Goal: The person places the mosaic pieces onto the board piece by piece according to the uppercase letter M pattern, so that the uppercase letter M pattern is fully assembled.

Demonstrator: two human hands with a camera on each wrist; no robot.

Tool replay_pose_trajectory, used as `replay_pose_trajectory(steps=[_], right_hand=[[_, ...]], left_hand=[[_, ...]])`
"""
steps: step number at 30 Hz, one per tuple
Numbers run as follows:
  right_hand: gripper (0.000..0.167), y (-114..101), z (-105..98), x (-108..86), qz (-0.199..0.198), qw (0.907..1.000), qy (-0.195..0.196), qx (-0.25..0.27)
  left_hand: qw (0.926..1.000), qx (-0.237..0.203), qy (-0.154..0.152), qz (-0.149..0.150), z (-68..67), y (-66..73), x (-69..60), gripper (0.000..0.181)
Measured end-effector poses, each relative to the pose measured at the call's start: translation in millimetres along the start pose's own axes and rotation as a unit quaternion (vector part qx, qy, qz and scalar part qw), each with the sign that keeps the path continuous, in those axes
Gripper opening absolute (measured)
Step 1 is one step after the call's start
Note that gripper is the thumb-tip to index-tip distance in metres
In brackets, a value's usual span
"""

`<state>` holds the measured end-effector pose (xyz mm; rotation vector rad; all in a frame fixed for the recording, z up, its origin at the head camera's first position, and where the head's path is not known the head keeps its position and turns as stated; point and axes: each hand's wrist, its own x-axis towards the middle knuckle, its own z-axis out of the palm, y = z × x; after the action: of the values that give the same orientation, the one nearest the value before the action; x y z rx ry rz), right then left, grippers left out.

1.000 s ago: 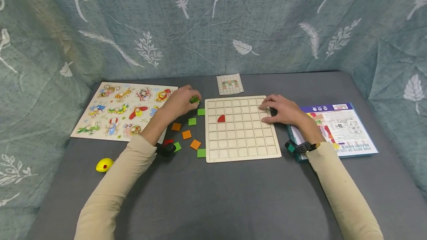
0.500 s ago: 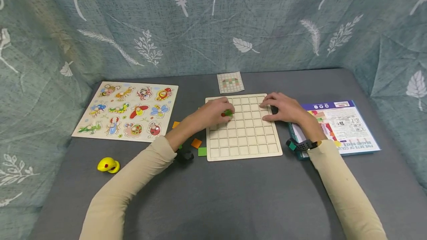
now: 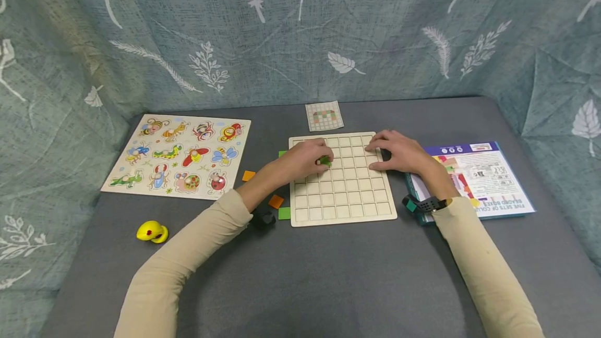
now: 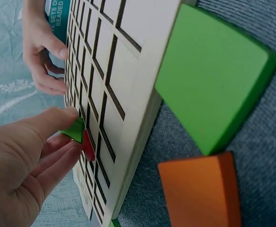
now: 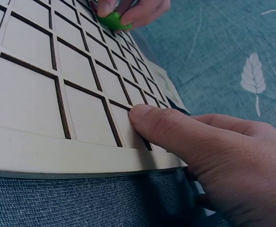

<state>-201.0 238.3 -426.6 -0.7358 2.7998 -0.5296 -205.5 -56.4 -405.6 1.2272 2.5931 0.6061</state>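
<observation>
The left hand [image 3: 304, 159] pinches a small green tile [image 3: 324, 160] between thumb and fingers over the upper left of the wooden grid board [image 3: 345, 192]. In the left wrist view the green tile [image 4: 75, 130] is held tilted right beside a red piece [image 4: 88, 145] lying on the board. The right hand [image 3: 399, 153] rests on the board's right edge, thumb and fingers spread; its thumb touches the grid in the right wrist view, where the hand [image 5: 209, 146] holds no tile. The left hand hides part of the grid in the head view.
Green tiles [image 3: 284, 213] and orange tiles [image 3: 276, 201] lie left of the board. Beyond it is a small pattern card [image 3: 324, 116]. An insect picture board [image 3: 176, 158] and a yellow toy [image 3: 152, 231] are at left, a box [image 3: 483, 181] at right.
The left hand has moved right from beside the board to over its upper left squares, carrying the green tile, which now hides the red piece's place. The right hand stays nearly still.
</observation>
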Motion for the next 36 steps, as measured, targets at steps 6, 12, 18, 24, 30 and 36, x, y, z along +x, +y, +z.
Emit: replay_pose_trajectory(steps=[6,12,18,24,30,36], right_hand=[[0.048,-1.2,-0.4,0.0,-0.004,1.0000,0.003,-0.001],[0.049,-1.0,-0.5,-0.1,-0.008,0.9999,-0.002,-0.008],[0.049,-0.5,-0.7,-0.4,-0.008,0.9999,0.000,-0.008],[0.050,0.1,-0.4,1.1,-0.010,0.9999,-0.002,-0.009],[0.050,2.6,-1.7,1.5,-0.007,0.9999,-0.003,-0.011],[0.050,2.8,-0.1,0.3,-0.009,0.9999,-0.001,-0.011]], left_hand=[[0.9999,0.009,-0.001,0.004,-0.5,-0.7,-1.7,0.014],[0.9998,0.020,-0.006,-0.004,-1.5,-1.2,-3.8,0.015],[0.9995,0.032,-0.004,0.003,-1.3,-1.0,-4.3,0.014],[0.9972,0.071,-0.022,-0.008,-1.4,0.6,-5.1,0.020],[0.9956,0.093,-0.008,-0.008,-3.4,5.8,-10.7,0.019],[0.9948,0.066,0.023,-0.074,-22.0,10.3,-41.0,0.031]])
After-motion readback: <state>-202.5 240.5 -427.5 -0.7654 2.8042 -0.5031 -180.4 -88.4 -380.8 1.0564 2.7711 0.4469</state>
